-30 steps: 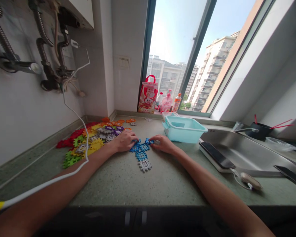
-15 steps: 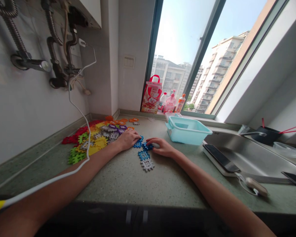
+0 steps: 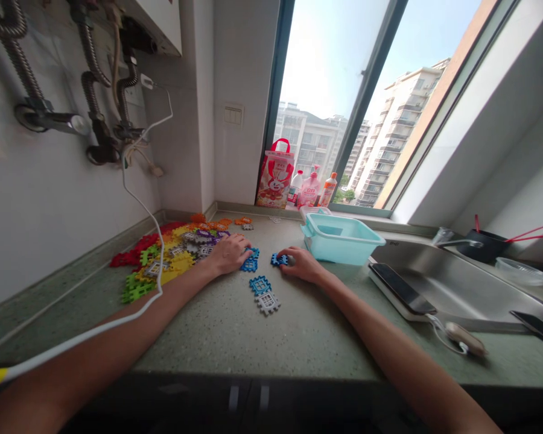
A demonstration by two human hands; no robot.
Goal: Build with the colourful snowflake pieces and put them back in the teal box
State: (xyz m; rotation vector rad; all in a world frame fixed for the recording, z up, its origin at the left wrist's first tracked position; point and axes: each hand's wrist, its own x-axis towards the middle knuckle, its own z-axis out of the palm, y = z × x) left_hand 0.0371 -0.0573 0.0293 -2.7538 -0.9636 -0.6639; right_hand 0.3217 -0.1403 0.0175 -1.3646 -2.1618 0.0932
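"And on the left?"

"A blue cluster (image 3: 250,261) is gripped at its left edge by the left hand (image 3: 228,254), thumb and fingers closed on it! How many pieces are in it cannot be told."

"And across the gap?"

"A small blue piece (image 3: 277,260) is pinched by the fingertips of the right hand (image 3: 301,265), well apart from the cluster. Whether it is lifted off the counter (image 3: 235,331) cannot be told."

"What is seen nearer the front edge?"

"A flat blue piece (image 3: 259,285), untouched, and a grey piece (image 3: 268,303) set against it, edges touching, between the two forearms."

"And around them?"

"Beyond the left forearm, a colourful pile (image 3: 179,263) is spread towards the wall, crossed in view by a white cable (image 3: 161,256). Beyond the right hand, a turquoise tub (image 3: 349,250) is placed beside the sink (image 3: 452,280)."
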